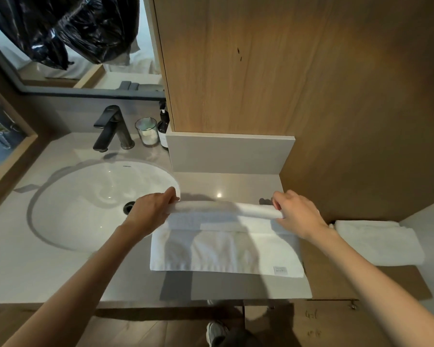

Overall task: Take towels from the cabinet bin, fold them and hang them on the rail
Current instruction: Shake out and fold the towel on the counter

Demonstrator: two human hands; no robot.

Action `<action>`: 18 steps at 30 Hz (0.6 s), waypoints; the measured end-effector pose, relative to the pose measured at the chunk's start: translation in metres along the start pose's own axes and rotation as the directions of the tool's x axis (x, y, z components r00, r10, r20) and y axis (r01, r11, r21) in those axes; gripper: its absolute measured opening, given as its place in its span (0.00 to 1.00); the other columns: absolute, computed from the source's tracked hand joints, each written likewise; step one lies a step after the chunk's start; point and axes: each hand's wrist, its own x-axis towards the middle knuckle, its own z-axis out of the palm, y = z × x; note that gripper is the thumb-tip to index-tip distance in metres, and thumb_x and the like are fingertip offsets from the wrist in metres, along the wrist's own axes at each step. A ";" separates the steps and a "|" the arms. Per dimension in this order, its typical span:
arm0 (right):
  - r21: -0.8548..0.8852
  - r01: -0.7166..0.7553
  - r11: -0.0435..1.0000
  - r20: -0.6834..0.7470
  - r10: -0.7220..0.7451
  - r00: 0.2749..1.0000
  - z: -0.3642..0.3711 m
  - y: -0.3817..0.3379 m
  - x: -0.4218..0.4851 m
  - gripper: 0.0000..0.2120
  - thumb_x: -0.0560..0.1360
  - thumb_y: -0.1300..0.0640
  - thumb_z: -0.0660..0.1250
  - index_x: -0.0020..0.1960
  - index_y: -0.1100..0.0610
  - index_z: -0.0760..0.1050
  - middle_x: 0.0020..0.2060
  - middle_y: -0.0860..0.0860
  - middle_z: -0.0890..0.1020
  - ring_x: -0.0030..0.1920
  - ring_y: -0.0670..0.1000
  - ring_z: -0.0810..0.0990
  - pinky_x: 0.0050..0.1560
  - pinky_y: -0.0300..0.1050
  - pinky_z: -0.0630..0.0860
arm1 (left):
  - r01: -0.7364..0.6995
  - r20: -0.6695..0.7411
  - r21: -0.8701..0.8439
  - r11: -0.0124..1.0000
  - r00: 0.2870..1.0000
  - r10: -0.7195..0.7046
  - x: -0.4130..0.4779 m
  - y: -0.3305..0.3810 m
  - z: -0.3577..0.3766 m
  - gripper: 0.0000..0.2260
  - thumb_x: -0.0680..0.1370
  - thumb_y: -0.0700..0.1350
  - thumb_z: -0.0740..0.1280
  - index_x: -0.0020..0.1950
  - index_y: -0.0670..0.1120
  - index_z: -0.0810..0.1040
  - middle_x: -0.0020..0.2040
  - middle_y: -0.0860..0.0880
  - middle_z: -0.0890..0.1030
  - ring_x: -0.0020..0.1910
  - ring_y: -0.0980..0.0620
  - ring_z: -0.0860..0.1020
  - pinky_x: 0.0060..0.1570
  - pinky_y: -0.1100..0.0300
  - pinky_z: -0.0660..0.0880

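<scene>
Towel (226,249) lay on counter (60,271), mostly nearer than both hands. Left hand (152,209) and right hand (298,214) each pinched one end of its far edge, raised in a roll. This looked like mid-fold. Next move probably calls for bringing that edge evenly onto the near hem, clear of the spare towel (378,242) right of the right hand.

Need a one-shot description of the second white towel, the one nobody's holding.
From the white sink, go right along the grey countertop, past the towel gripped by the left hand and right hand. The second towel lies far right, against wood panelling. Unlike its neighbour, it is untouched and already folded compact.
</scene>
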 end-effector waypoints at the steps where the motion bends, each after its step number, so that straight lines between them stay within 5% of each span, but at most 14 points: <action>1: 0.010 0.031 0.999 -0.024 -0.031 0.999 0.004 -0.003 -0.009 0.13 0.68 0.64 0.67 0.42 0.53 0.63 0.34 0.44 0.65 0.39 0.51 0.66 0.32 0.38 0.56 | -0.021 -0.013 0.003 1.000 1.000 0.021 -0.010 0.001 0.001 0.16 0.73 0.37 0.67 0.47 0.51 0.60 0.39 0.47 0.82 0.30 0.42 0.75 0.26 0.57 0.66; 4: 0.052 0.088 0.995 0.010 -0.089 0.996 0.023 -0.009 -0.036 0.16 0.65 0.67 0.66 0.40 0.52 0.61 0.43 0.45 0.74 0.47 0.51 0.70 0.39 0.40 0.62 | -0.054 -0.052 0.032 0.998 0.997 0.056 -0.041 0.011 0.004 0.21 0.66 0.34 0.73 0.49 0.50 0.67 0.34 0.48 0.81 0.26 0.45 0.74 0.22 0.62 0.59; 6: 0.063 0.088 0.994 0.071 -0.092 0.993 0.036 -0.012 -0.053 0.16 0.65 0.65 0.67 0.41 0.51 0.61 0.61 0.47 0.75 0.57 0.52 0.70 0.50 0.46 0.68 | -0.073 -0.083 0.027 0.997 0.994 0.075 -0.060 0.018 0.013 0.22 0.65 0.35 0.78 0.56 0.47 0.77 0.41 0.48 0.84 0.33 0.46 0.81 0.22 0.61 0.67; 8: 0.024 0.095 0.995 0.117 -0.097 0.988 0.050 -0.016 -0.069 0.16 0.66 0.60 0.69 0.42 0.50 0.62 0.71 0.47 0.67 0.62 0.51 0.66 0.56 0.45 0.68 | -0.112 -0.076 0.024 0.993 0.991 0.113 -0.078 0.018 0.030 0.27 0.67 0.37 0.78 0.65 0.43 0.77 0.56 0.45 0.83 0.50 0.47 0.83 0.40 0.55 0.80; 11: 0.017 0.078 0.997 0.173 -0.080 0.982 0.069 -0.023 -0.088 0.13 0.70 0.60 0.67 0.44 0.50 0.63 0.77 0.47 0.56 0.65 0.50 0.62 0.60 0.41 0.67 | -0.168 0.068 0.002 0.986 0.984 0.167 -0.098 0.008 0.050 0.39 0.64 0.35 0.79 0.72 0.41 0.69 0.71 0.44 0.71 0.70 0.47 0.70 0.67 0.48 0.67; 18: 0.076 -0.043 0.996 0.242 0.023 0.970 0.071 -0.028 -0.094 0.12 0.70 0.59 0.67 0.43 0.49 0.63 0.79 0.43 0.48 0.64 0.50 0.63 0.54 0.39 0.69 | -0.169 0.150 -0.113 0.979 0.971 0.185 -0.114 0.017 0.053 0.28 0.62 0.43 0.81 0.58 0.53 0.73 0.76 0.44 0.64 0.73 0.41 0.64 0.66 0.41 0.66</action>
